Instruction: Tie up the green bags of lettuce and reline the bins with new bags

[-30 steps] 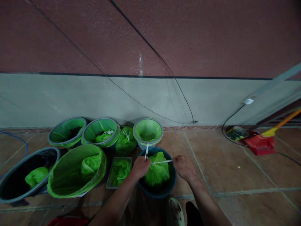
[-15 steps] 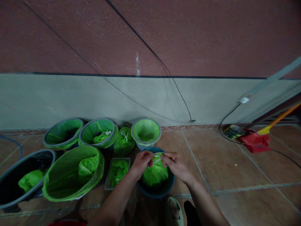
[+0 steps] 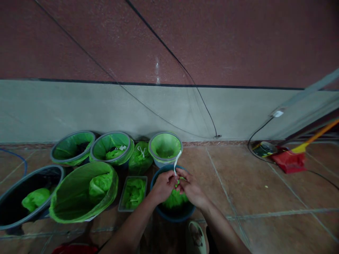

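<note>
Left grip (image 3: 164, 187): fingers pinched about the base of a white string (image 3: 177, 163). Right grip (image 3: 193, 192): fingers curled in against the left; whether they too hold the string, I cannot tell from my remote view. Both lie above the blue tub (image 3: 174, 218), inside which sits the green bag (image 3: 174, 201). The grips cover the bag's top, so where string meets bag is hidden; the tub's interior is dark. One length of string rises up and right, its tip overlapping the rim of the bin (image 3: 161, 163) behind. Cut off: a dark tub (image 3: 16, 190) at the left edge, a red object (image 3: 75, 249) and a shoe (image 3: 196, 238) below. One second earlier I saw the string taut between separated grips; now they meet, the bag remaining in place.
</note>
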A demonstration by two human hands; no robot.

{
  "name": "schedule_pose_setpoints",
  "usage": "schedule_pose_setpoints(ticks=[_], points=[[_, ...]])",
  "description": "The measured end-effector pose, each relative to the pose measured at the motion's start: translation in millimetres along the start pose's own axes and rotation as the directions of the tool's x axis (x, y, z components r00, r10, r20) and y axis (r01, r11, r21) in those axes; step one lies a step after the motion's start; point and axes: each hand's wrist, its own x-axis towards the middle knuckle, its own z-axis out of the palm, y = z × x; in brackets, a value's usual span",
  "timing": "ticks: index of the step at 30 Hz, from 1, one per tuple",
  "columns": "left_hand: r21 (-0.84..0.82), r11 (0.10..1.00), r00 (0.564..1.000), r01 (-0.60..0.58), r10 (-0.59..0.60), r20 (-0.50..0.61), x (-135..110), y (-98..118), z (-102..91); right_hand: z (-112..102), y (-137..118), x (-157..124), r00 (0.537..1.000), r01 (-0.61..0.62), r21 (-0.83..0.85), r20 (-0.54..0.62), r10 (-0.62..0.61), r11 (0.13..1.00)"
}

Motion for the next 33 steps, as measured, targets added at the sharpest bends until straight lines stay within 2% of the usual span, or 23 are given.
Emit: schedule_pose_setpoints(ticks=[2, 5, 7, 10, 14, 16, 18, 20, 23, 26, 28, 30, 33], points=[[0.054, 0.998, 0.999, -0.033, 0.033, 0.014, -1.2, 4.7, -0.5, 2.0, 9.3, 0.4, 0.996, 0.036, -0.105, 0.081, -0.028, 0.994], [0.225, 0.972, 0.996, -0.071, 0.083, -0.043, -3.4, 9.6, -1.7, 1.0, 13.1, 1.6, 0.982, 0.159, -0.162, 0.124, -0.139, 0.974], [0.314, 0.946, 0.992, -0.076, 0.103, -0.071, -4.6, 10.7, -2.1, -0.2, 10.8, 2.2, 0.974, 0.197, -0.143, 0.138, -0.177, 0.970], [0.359, 0.930, 0.990, -0.078, 0.114, -0.081, -6.3, 10.3, -1.2, 0.6, 6.3, 1.5, 0.976, 0.162, -0.068, 0.156, -0.150, 0.984], [0.310, 0.949, 0.990, -0.053, 0.091, -0.107, -7.8, 8.7, 2.8, 4.0, 6.8, 0.7, 0.988, 0.077, 0.017, 0.135, -0.078, 0.997], [0.248, 0.969, 0.989, -0.005, 0.042, -0.142, -7.4, 7.4, 5.0, 4.0, 10.9, 1.7, 0.992, 0.053, 0.026, 0.113, -0.056, 0.998], [0.149, 0.985, 0.982, 0.089, -0.062, -0.181, -5.7, 6.1, 6.6, 2.7, 16.0, 2.8, 0.995, 0.048, -0.015, 0.088, -0.047, 0.999], [0.023, 0.977, 0.955, 0.210, -0.200, -0.219, -3.4, 5.1, 7.4, 1.3, 19.3, 2.8, 0.996, 0.080, -0.145, 0.052, -0.073, 0.986], [-0.140, 0.929, 0.887, 0.343, -0.370, -0.276, -0.9, 5.5, 7.4, 1.7, 17.2, -1.1, 0.984, 0.171, -0.431, 0.032, -0.174, 0.886], [-0.217, 0.882, 0.840, 0.418, -0.467, -0.278, -0.5, 6.4, 6.7, 5.2, 10.4, -7.3, 0.956, 0.276, -0.624, 0.100, -0.275, 0.731], [-0.213, 0.875, 0.839, 0.435, -0.480, -0.255, 0.2, 5.5, 5.5, 7.4, 8.0, -10.2, 0.938, 0.321, -0.691, 0.140, -0.316, 0.648], [-0.171, 0.891, 0.856, 0.420, -0.452, -0.252, 2.1, 2.8, 3.1, 8.1, 8.9, -10.9, 0.935, 0.316, -0.736, 0.135, -0.328, 0.599], [-0.049, 0.944, 0.910, 0.325, -0.326, -0.254, 4.7, -2.3, -2.9, 6.1, 15.0, -7.9, 0.952, 0.238, -0.750, 0.055, -0.300, 0.617]])
